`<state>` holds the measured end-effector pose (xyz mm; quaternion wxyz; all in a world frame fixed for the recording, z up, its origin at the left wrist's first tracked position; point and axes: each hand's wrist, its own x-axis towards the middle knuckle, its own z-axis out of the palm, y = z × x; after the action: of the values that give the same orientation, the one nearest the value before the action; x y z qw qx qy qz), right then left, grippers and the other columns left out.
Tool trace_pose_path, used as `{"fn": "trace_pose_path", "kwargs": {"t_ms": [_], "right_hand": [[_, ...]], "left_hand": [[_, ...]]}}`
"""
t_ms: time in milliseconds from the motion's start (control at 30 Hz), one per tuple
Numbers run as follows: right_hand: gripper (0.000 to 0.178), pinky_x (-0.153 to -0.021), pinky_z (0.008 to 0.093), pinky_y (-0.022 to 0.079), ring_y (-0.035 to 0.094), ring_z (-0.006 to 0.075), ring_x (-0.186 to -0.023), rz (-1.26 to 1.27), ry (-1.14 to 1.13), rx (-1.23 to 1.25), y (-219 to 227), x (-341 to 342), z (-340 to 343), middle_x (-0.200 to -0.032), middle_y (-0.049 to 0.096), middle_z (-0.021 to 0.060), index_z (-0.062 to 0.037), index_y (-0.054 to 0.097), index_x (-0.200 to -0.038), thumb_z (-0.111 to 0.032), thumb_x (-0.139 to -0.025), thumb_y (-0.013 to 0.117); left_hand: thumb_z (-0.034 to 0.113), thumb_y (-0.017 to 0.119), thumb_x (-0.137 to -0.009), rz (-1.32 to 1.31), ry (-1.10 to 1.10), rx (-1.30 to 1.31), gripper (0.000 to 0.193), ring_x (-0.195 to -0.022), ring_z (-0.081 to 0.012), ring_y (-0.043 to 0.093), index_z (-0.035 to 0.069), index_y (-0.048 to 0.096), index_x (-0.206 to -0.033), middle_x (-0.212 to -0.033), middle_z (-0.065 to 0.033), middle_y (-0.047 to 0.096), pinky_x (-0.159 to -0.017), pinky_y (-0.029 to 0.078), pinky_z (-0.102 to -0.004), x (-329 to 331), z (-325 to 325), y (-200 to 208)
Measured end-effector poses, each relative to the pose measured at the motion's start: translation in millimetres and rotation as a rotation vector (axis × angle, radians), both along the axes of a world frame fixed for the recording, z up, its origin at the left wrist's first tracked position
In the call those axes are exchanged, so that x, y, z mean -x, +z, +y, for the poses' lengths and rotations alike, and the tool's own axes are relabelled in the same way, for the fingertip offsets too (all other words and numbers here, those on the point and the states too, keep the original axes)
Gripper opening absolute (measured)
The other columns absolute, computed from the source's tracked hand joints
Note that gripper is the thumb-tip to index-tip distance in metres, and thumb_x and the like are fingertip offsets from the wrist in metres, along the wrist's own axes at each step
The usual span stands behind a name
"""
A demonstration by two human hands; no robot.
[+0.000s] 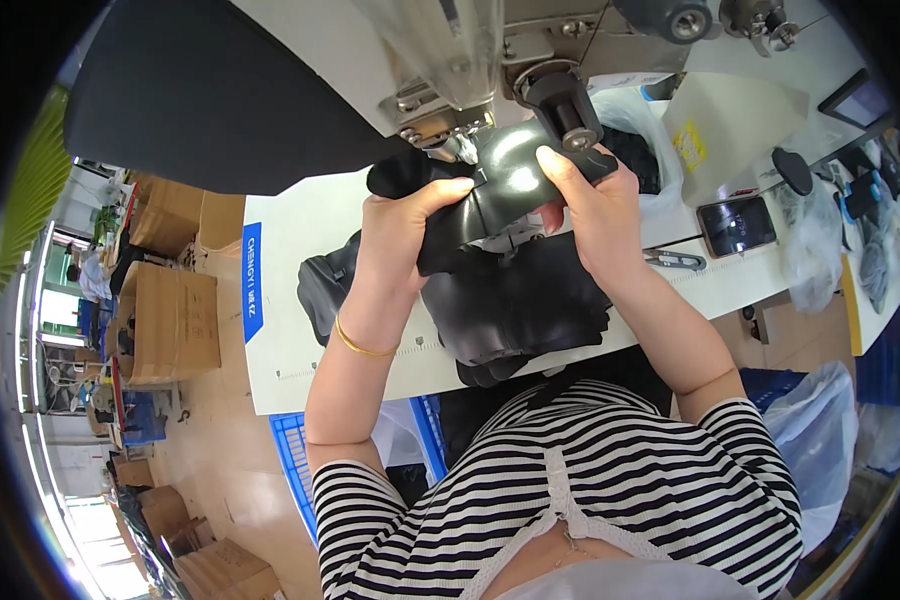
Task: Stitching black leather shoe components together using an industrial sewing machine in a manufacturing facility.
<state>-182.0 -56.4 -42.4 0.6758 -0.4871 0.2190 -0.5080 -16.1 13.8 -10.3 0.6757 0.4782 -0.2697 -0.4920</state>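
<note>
Between my two hands a glossy black leather-like piece [510, 185] is stretched out just below the sewing machine's needle area [460, 145]. My left hand [402, 225] grips its left part, thumb on top and fingers hidden beneath. On the right side my right hand [595, 205] pinches it the same way, with a fingertip showing under the edge. A seam or fold runs across the piece near my left thumb. Nearer to me lies a stack of similar black pieces [515, 310] on the white table [290, 340]; another black bundle [325, 290] sits left of it.
Metal thread snips [675, 260] and a phone [736, 226] lie on the right of the table. Behind them is a clear plastic bag [660, 150] with dark contents. A blue basket [295, 460] stands below the table's front edge. Cardboard boxes [175, 320] line the floor at left.
</note>
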Motion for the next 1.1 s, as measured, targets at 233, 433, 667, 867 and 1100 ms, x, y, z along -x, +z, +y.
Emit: {"fn": "trace_pose_path", "kwargs": {"t_ms": [233, 433, 667, 867, 1100], "right_hand": [[0.015, -0.042, 0.0188, 0.042, 0.056, 0.0068, -0.051, 0.021, -0.019, -0.016, 1.0, -6.6, -11.4, -0.072, 0.062, 0.0056, 0.0021, 0.059, -0.095, -0.012, -0.09, 0.059], [0.016, -0.041, 0.0181, 0.043, 0.056, 0.0065, -0.05, 0.042, -0.008, -0.007, 0.4, -6.5, -14.3, -0.071, 0.062, 0.0059, 0.0021, 0.059, -0.095, -0.013, -0.091, 0.058], [0.017, -0.041, 0.0182, 0.043, 0.056, 0.0068, -0.051, 0.03, 0.003, 0.008, -2.7, -5.6, -16.0, -0.071, 0.062, 0.0058, 0.0024, 0.059, -0.096, -0.014, -0.09, 0.06], [0.017, -0.041, 0.0183, 0.044, 0.056, 0.0071, -0.051, 0.005, -0.01, -0.003, -1.4, -6.2, -13.7, -0.071, 0.062, 0.0061, 0.0027, 0.059, -0.095, -0.014, -0.09, 0.06], [0.017, -0.042, 0.0185, 0.044, 0.056, 0.007, -0.051, 0.012, -0.024, 0.015, -1.7, -6.4, -13.2, -0.071, 0.062, 0.0057, 0.0027, 0.059, -0.094, -0.014, -0.09, 0.059]], "left_hand": [[-0.007, 0.064, -0.077, -0.06, 0.014, -0.032, 0.019, -0.074, -0.0194, 0.067, -0.006, 0.062, -0.096, -0.089, -0.0137, 0.066, -0.066, 0.058, -0.0292, -8.1, -9.4, 0.1], [-0.007, 0.065, -0.076, -0.083, 0.003, -0.041, 0.019, -0.074, -0.0186, 0.067, -0.005, 0.063, -0.095, -0.089, -0.0133, 0.066, -0.066, 0.057, -0.0286, -11.5, -12.3, 1.1], [-0.007, 0.065, -0.075, -0.132, 0.006, -0.04, 0.019, -0.075, -0.0181, 0.067, -0.005, 0.065, -0.094, -0.089, -0.0128, 0.067, -0.067, 0.057, -0.0281, -11.3, -12.9, 2.3], [-0.007, 0.065, -0.075, -0.151, 0.01, -0.028, 0.02, -0.075, -0.0185, 0.067, -0.006, 0.064, -0.095, -0.09, -0.013, 0.067, -0.066, 0.057, -0.0283, -11.6, -13.1, 1.4], [-0.007, 0.065, -0.075, -0.144, 0.007, -0.023, 0.021, -0.075, -0.0188, 0.067, -0.006, 0.064, -0.096, -0.09, -0.0131, 0.067, -0.067, 0.057, -0.0289, -12.5, -13.5, -0.5]]}}
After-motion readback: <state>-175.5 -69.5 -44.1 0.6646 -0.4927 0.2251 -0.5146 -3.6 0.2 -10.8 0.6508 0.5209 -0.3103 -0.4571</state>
